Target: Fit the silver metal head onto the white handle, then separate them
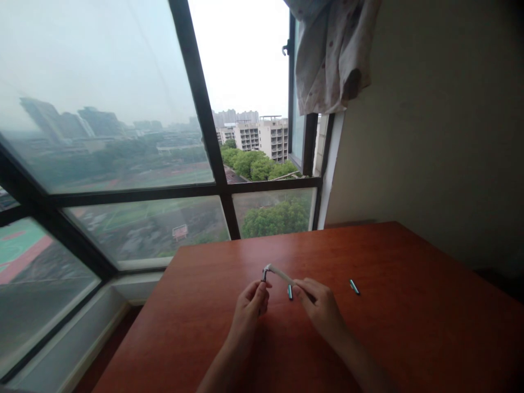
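Above the wooden table, both my hands are closed on a razor with a pale handle. My right hand grips the handle's lower end. The handle runs up and left to the dark razor head, which the fingertips of my left hand pinch. Part of the head is hidden by those fingers. A small teal and black razor cartridge lies just beside my right fingertips, lower than the handle. Farther right, apart from both hands, lies a second razor cartridge.
Windows with dark frames stand along the table's far and left sides. One window sash is swung open at the back, with a curtain bunched above it. A plain wall rises to the right.
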Demonstrator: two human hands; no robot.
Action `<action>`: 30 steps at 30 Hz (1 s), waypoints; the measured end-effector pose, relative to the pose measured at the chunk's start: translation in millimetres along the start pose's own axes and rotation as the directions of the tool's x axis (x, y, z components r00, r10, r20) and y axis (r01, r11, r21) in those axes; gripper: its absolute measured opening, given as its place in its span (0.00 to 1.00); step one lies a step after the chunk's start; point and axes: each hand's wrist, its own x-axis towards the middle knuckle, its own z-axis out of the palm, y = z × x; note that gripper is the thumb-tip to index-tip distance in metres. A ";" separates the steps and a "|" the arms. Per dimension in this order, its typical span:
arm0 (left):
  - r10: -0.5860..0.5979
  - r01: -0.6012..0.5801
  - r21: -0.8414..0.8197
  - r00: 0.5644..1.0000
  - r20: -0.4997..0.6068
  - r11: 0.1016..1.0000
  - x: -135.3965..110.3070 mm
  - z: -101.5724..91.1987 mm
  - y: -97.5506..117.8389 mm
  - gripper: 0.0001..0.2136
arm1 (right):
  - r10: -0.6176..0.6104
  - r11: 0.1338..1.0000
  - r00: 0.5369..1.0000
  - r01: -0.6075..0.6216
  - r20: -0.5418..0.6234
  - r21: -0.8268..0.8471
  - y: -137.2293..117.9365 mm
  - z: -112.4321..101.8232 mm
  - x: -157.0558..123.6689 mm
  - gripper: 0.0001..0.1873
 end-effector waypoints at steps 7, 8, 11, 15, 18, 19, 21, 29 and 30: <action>0.203 -0.181 0.300 0.978 -0.043 0.937 -9.9 5.6 10.4 0.19 | 0.263 0.887 0.949 -0.308 0.172 0.345 6.1 6.4 -1.4 0.27; 0.222 -0.194 0.339 0.974 -0.046 0.921 -11.0 6.8 12.7 0.19 | 0.288 0.838 0.931 -0.358 0.224 0.412 6.7 7.4 -2.0 0.28; 0.282 -0.223 0.427 0.956 -0.080 0.877 -12.2 7.7 18.6 0.19 | 0.307 0.731 0.893 -0.443 0.330 0.520 6.2 8.1 -3.1 0.28; 0.341 -0.238 0.461 0.928 -0.152 0.855 -9.9 2.1 22.4 0.19 | 0.315 0.687 0.863 -0.495 0.396 0.532 3.8 5.3 -3.0 0.29; 0.349 -0.234 0.460 0.919 -0.184 0.857 -8.3 -2.5 23.6 0.19 | 0.295 0.687 0.865 -0.487 0.405 0.540 3.2 3.6 -2.8 0.28; 0.349 -0.235 0.460 0.919 -0.181 0.856 -8.2 -3.3 23.7 0.19 | 0.291 0.689 0.867 -0.484 0.405 0.540 3.1 3.4 -2.7 0.28; 0.344 -0.238 0.467 0.926 -0.156 0.852 -8.3 -3.9 23.7 0.18 | 0.295 0.690 0.867 -0.484 0.402 0.538 3.0 3.1 -2.7 0.29; 0.358 -0.280 0.542 0.933 -0.042 0.793 -11.4 0.0 21.2 0.15 | 0.307 0.699 0.872 -0.478 0.380 0.532 2.5 2.6 -2.0 0.30; 0.362 -0.282 0.546 0.931 -0.041 0.788 -11.6 0.2 21.3 0.15 | 0.307 0.700 0.872 -0.479 0.382 0.530 2.3 2.5 -1.9 0.30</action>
